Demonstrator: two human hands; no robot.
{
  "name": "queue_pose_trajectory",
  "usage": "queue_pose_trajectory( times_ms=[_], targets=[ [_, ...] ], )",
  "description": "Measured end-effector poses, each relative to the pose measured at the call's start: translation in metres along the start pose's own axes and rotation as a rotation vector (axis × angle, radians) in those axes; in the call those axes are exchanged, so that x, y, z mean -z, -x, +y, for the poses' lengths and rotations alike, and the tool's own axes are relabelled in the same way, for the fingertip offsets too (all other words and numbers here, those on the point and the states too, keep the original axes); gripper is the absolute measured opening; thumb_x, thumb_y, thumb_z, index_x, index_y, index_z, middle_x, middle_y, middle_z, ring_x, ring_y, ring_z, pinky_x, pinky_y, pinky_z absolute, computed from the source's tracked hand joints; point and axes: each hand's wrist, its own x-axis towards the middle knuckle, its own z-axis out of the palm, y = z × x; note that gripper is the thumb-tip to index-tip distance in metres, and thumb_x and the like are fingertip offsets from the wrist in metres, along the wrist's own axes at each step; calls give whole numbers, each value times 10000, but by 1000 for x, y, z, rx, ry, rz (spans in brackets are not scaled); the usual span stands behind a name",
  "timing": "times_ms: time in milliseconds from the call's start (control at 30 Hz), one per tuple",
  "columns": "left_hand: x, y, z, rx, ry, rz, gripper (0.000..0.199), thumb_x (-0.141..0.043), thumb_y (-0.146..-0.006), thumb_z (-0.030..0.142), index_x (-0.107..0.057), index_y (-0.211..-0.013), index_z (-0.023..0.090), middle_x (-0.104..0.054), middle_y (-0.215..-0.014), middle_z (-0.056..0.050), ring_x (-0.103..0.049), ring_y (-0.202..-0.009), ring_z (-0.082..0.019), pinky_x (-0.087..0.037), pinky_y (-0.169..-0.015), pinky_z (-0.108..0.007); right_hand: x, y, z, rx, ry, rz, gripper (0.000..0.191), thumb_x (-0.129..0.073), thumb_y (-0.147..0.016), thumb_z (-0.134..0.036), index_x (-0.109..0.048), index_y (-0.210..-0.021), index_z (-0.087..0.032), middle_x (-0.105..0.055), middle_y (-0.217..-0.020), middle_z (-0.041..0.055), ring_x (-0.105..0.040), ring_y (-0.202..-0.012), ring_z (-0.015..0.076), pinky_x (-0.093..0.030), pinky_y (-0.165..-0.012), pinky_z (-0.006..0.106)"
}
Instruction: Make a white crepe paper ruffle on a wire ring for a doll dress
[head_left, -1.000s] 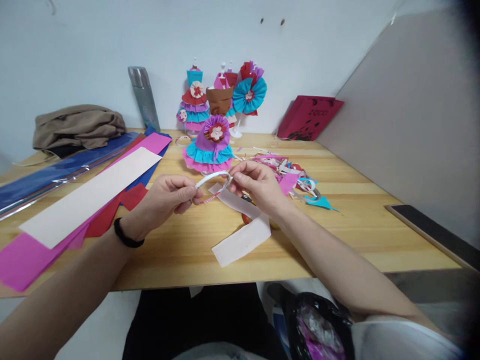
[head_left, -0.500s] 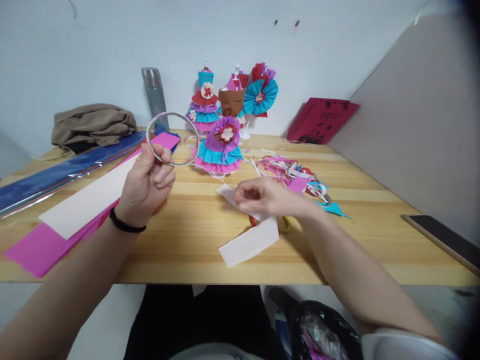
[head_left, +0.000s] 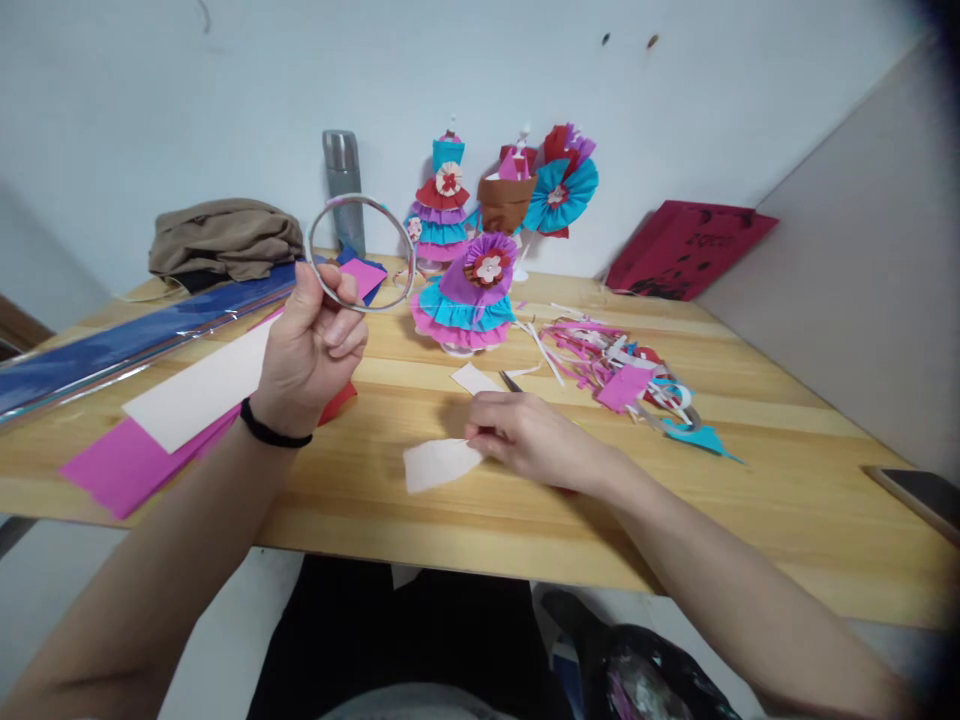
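Raised above the table, my left hand (head_left: 321, 325) pinches the lower edge of a thin grey ring of tape (head_left: 410, 250). My right hand (head_left: 517, 435) is closed on the corner of a short white paper strip (head_left: 439, 466), which hangs just over the wood. Behind my right hand lies another white paper piece (head_left: 472, 377), with dark scissor tips (head_left: 510, 381) beside it; the rest of the scissors is mostly hidden under the hand. Beyond both hands stands a small dress form (head_left: 465, 305) in purple, blue and pink paper.
Long white (head_left: 202, 385) and magenta paper (head_left: 142, 465) lie at the left beside blue wrapped sheets (head_left: 150, 325). Flask (head_left: 345, 190), brown cloth (head_left: 225, 240) and more dress forms (head_left: 442, 215) stand behind. Paper scraps (head_left: 607, 365), red bag (head_left: 690, 250) and phone (head_left: 922, 495) are right.
My right hand has closed on the short white strip and lifted it, shifting it left. The view has turned slightly left. My left hand still holds the ring.
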Motion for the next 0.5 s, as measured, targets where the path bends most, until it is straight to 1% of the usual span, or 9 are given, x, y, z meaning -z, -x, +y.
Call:
queue_pose_trajectory(
  times_ms=[67, 133, 200, 233, 300, 333, 367, 433, 500],
  targets=[
    [0, 1, -1, 5, 5, -14, 550, -282, -1027, 328, -623, -628, 164, -542, -580, 15, -266, -344, -9, -230, -313, -106, -14, -8, -3, 161, -67, 45, 223, -463, -930, -171, -683, -896, -163, -684, -955, 100, -632, -888, 178, -493, -786, 293],
    [0, 2, -3, 17, -4, -25, 542, -288, -1027, 323, -621, -631, 161, -540, -580, 17, -276, -341, -6, -236, -314, -102, -25, -13, -3, 284, -129, 26, 281, -425, -941, -144, -681, -1053, -176, -665, -1176, 118, -599, -1128, 185, -470, -964, 310],
    [0, 3, -7, 33, -20, -38, 514, -321, -1022, 319, -619, -635, 158, -536, -580, 20, -288, -338, -4, -242, -315, -103, -26, -14, -1, 317, -174, 35, 356, -400, -938, -116, -637, -1192, -191, -594, -1344, 104, -532, -1261, 163, -428, -1052, 309],
    [1, 4, -8, 40, -28, -45, 495, -343, -1018, 318, -618, -640, 155, -534, -581, 22, -294, -338, -2, -244, -316, -102, -23, -12, 0, 294, -180, 71, 374, -400, -933, -112, -619, -1225, -192, -579, -1368, 101, -527, -1273, 161, -428, -1056, 316],
    [1, 4, -11, 50, -43, -57, 448, -404, -1001, 325, -614, -647, 147, -529, -582, 26, -304, -339, 1, -247, -316, -99, -10, -6, 4, 153, -133, 172, 364, -431, -915, -123, -619, -1221, -180, -623, -1298, 113, -580, -1202, 184, -463, -1001, 338],
    [2, 5, -12, 53, -50, -59, 421, -443, -987, 333, -610, -651, 144, -528, -583, 28, -309, -342, 3, -251, -318, -97, -2, -1, 5, 25, -65, 227, 336, -470, -890, -137, -640, -1178, -171, -669, -1198, 120, -625, -1112, 206, -487, -940, 349],
    [2, 5, -13, 54, -55, -60, 395, -482, -971, 341, -605, -653, 141, -528, -584, 31, -313, -345, 4, -255, -320, -95, 7, 4, 7, -159, 28, 212, 328, -508, -869, -155, -645, -1166, -168, -695, -1116, 120, -657, -1018, 220, -501, -870, 346],
    [4, 5, -14, 45, -56, -74, 352, -548, -940, 345, -602, -660, 138, -538, -593, 32, -332, -357, 5, -271, -328, -90, 22, 15, 11, -499, 215, 25, 395, -598, -822, -261, -632, -1207, -179, -722, -872, 96, -678, -792, 240, -487, -694, 328],
    [7, 5, -16, 32, -51, -113, 308, -602, -911, 333, -615, -674, 136, -563, -615, 27, -366, -381, 5, -294, -344, -85, 31, 25, 18, -638, 269, -178, 522, -673, -753, -340, -607, -1255, -213, -713, -851, 94, -662, -729, 246, -430, -602, 298]
  ],
)
